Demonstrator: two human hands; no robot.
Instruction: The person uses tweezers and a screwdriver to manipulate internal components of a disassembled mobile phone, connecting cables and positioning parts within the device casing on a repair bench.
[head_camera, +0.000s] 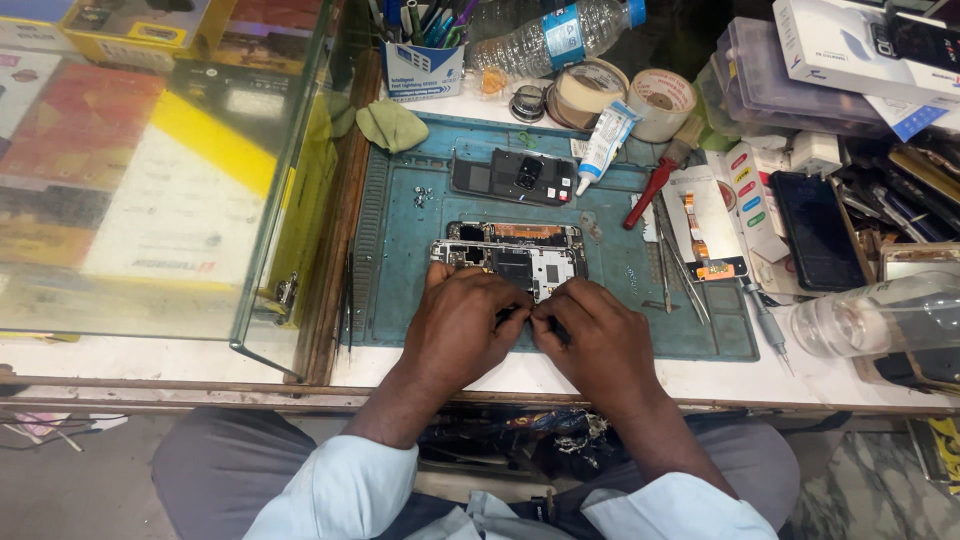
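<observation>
An opened smartphone (510, 255) with its circuit boards exposed lies on a teal repair mat (640, 280). My left hand (462, 325) rests on the phone's near left side, fingers curled on it. My right hand (592, 340) sits close beside it over the phone's lower part, pinching something small and dark that I cannot make out. The fingertips of both hands meet at the phone's near edge. The phone's dark back cover (512, 176) lies farther back on the mat.
A glue tube (604, 143), red-handled tool (652, 190), tweezers (685, 270) and small screws (422, 196) lie on the mat. Tape rolls (660, 102), a water bottle (555, 35), a black phone (816, 230), boxes and a clear bottle (880, 315) crowd the right. A glass display case (160, 170) stands left.
</observation>
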